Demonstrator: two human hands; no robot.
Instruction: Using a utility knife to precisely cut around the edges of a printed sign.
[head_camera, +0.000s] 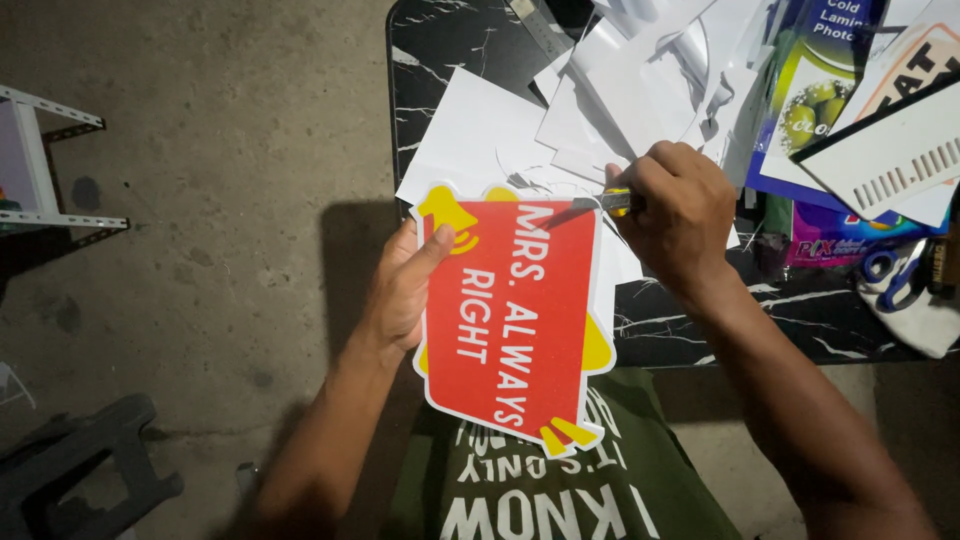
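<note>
My left hand (405, 285) holds a red sign cut-out (510, 320) by its left edge, thumb on the front; the sign has white lettering, yellow bell shapes and a white border. My right hand (675, 215) is closed around a small yellow-handled craft knife (610, 202). The blade tip touches the sign's upper right edge. The sign hangs over the front edge of a black marble-pattern table (660, 330), above my lap.
White paper offcuts (600, 100) are piled on the table. Coloured packs of sheets (815, 90), a white ruler-like strip (890, 160) and blue-handled scissors (890, 275) lie at the right. A white metal rack (40, 160) and a dark stool (80, 470) stand on the concrete floor at left.
</note>
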